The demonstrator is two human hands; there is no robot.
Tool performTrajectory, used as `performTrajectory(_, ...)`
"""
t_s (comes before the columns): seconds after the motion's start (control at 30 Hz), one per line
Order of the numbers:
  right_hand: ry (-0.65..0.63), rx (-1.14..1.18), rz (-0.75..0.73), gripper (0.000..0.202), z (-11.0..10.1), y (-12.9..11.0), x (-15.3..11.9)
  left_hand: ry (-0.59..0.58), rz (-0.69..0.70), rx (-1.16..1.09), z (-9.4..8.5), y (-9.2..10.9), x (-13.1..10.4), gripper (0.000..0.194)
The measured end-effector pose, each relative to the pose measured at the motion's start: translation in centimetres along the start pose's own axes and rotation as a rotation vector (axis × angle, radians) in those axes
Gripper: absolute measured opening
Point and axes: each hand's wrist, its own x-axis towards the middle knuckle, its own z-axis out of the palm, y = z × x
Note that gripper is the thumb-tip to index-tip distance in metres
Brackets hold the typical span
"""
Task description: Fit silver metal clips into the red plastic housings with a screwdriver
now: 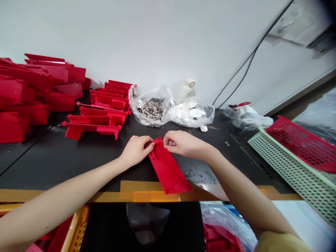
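Note:
A flat red plastic panel (172, 171) lies slanted on the black table, its near end over the taped front edge. My left hand (137, 149) pinches the panel's far left corner between thumb and fingers. At the far right side of the panel is my right hand (181, 143), its fingers curled and pressed together; whatever may be between the fingertips is too small to make out. Beyond the hands sits an open clear bag of small metal pieces (153, 110). Right of it is another bag with white contents (193, 112).
Red plastic parts (34, 91) are heaped at the left, with a row of similar parts (105, 108) beside them. A white bottle (186, 90) stands by the wall. At right are a pale green basket (288, 168) and a red basket (301, 143). Below the edge is an orange crate (76, 227).

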Motion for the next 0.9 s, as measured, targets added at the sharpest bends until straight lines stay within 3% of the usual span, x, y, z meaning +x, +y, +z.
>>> performTrajectory(0.13,0.077,0.289,-0.006,0.016,0.7,2.2,0.2,0.016,0.004,-0.015,0.0,0.0,-0.1,0.021)
performTrajectory(0.33,0.417,0.619,-0.104,0.028,3.9,3.3,1.5,0.128,0.035,-0.051,-0.4,0.2,-0.1,0.027)
performTrajectory(0.47,0.542,0.659,-0.170,0.022,5.3,2.4,2.0,0.116,0.097,-0.120,-0.4,0.5,0.0,0.025)
performTrajectory(0.6,0.588,0.602,-0.207,0.011,5.0,2.3,1.5,0.115,0.085,-0.130,0.0,0.5,0.0,0.016)
performTrajectory(0.67,0.561,0.568,-0.222,0.011,4.5,2.6,1.1,0.138,0.056,-0.111,0.0,0.4,0.0,0.020)
performTrajectory(0.83,0.232,0.330,-0.302,0.011,3.6,2.7,-0.1,0.122,0.044,-0.072,-0.2,0.1,0.1,0.019)
performTrajectory(0.9,0.167,0.245,-0.269,0.011,3.5,2.3,-0.3,0.098,0.037,-0.062,-0.2,0.1,0.2,0.019)
